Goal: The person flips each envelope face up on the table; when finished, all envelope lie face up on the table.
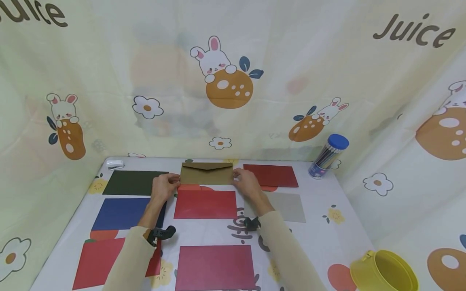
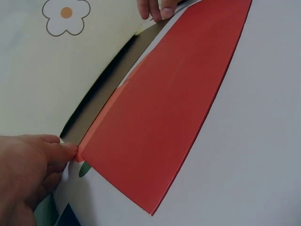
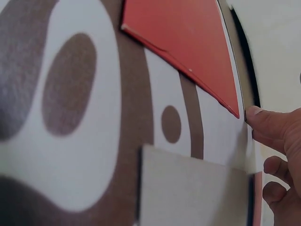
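The left hand (image 1: 164, 188), seemingly, and right hand (image 1: 248, 184) pinch opposite ends of the gold envelope (image 1: 206, 177) near the tabletop (image 1: 327, 238) far edge; probably light and easily creased, it suits this end-hold.

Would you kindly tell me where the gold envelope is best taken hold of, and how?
I'd grip the gold envelope by its two short ends, coming from left and right: it is thin and wide, its flap runs along the far edge, and a red envelope lies close to the near edge.
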Tool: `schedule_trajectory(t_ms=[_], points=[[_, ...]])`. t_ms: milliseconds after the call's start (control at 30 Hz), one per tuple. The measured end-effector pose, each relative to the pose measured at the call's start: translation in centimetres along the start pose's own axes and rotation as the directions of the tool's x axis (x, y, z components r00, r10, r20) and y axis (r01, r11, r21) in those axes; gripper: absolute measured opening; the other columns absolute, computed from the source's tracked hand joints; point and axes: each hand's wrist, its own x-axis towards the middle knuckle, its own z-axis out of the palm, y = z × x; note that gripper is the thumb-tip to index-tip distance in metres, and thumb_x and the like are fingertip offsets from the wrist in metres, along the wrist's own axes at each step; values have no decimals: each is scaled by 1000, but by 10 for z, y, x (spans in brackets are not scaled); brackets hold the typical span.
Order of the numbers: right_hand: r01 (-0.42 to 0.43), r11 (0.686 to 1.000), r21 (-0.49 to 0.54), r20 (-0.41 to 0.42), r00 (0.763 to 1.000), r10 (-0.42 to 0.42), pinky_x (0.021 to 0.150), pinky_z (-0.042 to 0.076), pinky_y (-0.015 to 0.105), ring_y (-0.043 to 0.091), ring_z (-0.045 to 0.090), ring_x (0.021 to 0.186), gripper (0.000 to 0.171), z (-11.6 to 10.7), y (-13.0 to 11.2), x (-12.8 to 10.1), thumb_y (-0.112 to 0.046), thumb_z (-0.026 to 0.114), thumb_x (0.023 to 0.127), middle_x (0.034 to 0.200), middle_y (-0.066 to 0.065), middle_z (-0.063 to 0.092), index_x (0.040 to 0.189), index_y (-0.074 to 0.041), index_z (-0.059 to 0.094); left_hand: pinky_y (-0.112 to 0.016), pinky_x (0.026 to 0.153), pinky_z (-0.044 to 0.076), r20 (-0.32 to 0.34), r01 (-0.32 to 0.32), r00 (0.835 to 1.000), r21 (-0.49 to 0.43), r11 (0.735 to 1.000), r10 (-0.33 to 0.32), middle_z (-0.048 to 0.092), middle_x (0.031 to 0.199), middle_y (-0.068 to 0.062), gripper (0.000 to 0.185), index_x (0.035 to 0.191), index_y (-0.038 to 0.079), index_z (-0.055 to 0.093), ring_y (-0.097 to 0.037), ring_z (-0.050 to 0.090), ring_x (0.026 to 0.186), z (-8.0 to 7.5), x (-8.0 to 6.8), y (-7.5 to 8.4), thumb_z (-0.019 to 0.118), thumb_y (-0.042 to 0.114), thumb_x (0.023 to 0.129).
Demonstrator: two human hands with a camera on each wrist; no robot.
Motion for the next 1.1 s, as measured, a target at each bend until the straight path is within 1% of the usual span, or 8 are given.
schedule_trajectory(t_ms=[200,433,667,800,867,933,1033,1100], points=[[28,999,-22,-3,1000,-28,100,49,42,22,62,113,41,0,0,1,-20,79,89,115,2,70,127,-15,66,-44,82,58,0,-4,1000,3,1000,4,76,103,-13,27,117,5,74,-29,73,97,0,1,0,75,9,91],[-8,999,-34,-2,1000,8,98,51,43,22,62,112,42,-3,-3,-2,-21,78,89,115,1,70,129,-16,66,-44,83,57,12,1,1000,-20,1000,0,76,104,-13,28,118,5,73,-29,73,97,0,2,-2,75,8,90],[-13,1000,-6,-15,1000,13,97,51,44,22,62,112,40,-3,-3,-5,-22,77,90,115,1,70,128,-16,67,-44,86,57,28,19,999,-33,999,-18,75,107,-14,30,121,4,71,-30,72,100,0,1,-4,73,9,92],[-9,1000,23,-50,999,11,96,51,44,20,61,110,37,-6,-2,-7,-23,75,92,114,-3,70,128,-20,66,-43,84,57,8,17,1000,-43,999,-17,75,106,-14,30,122,5,71,-30,71,99,1,0,-3,73,10,92],[5,1000,28,-69,998,-3,94,52,44,19,62,108,36,-10,0,-10,-24,74,92,114,-4,70,128,-20,66,-42,80,58,-14,-7,1000,-64,998,6,76,105,-13,30,121,4,71,-28,71,97,2,-3,0,73,10,92],[17,999,35,-85,996,-14,92,53,43,19,62,106,36,-16,3,-15,-24,73,93,115,-3,70,128,-20,66,-40,75,58,-31,-54,998,-86,995,52,76,103,-12,29,120,3,72,-28,71,92,2,-7,6,73,10,92],[44,998,36,-96,995,-41,93,53,43,21,63,106,37,-27,10,-25,-24,74,93,116,0,70,128,-18,65,-40,73,57,-40,-145,989,-123,982,141,76,101,-11,27,117,2,73,-27,71,89,5,-14,22,73,9,91],[43,997,64,-108,994,-36,95,53,44,23,63,110,38,-35,17,-34,-23,75,92,118,2,69,129,-18,64,-40,75,57,-21,-194,981,-147,970,193,76,100,-10,26,116,2,73,-25,71,88,8,-19,34,74,10,91]])
